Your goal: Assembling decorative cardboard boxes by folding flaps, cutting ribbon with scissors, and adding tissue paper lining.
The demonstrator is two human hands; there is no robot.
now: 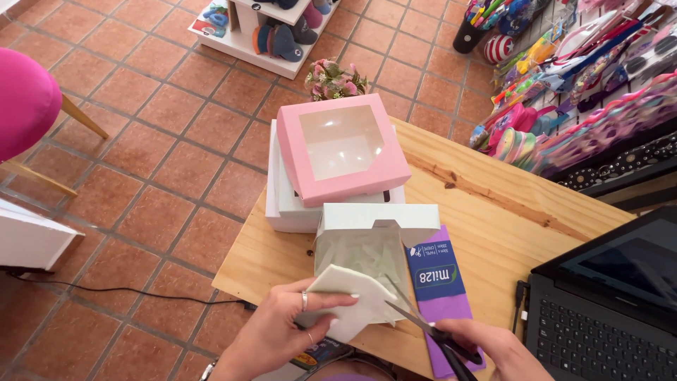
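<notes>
Left hand (282, 328) grips a folded white paper (349, 303) between thumb and fingers, just in front of the open white box (374, 226). Right hand (493, 349) is closed around the scissors (423, 328), whose open blades meet the paper edge. To cut well, I think the paper should stay tight and flat, with the fingers away from the blades. Behind the box stands a pink box (342, 148) with a window; right of it lies a purple sheet (441, 289) on the tabletop (508, 219). The scissor handles are partly cut off by the frame edge.
</notes>
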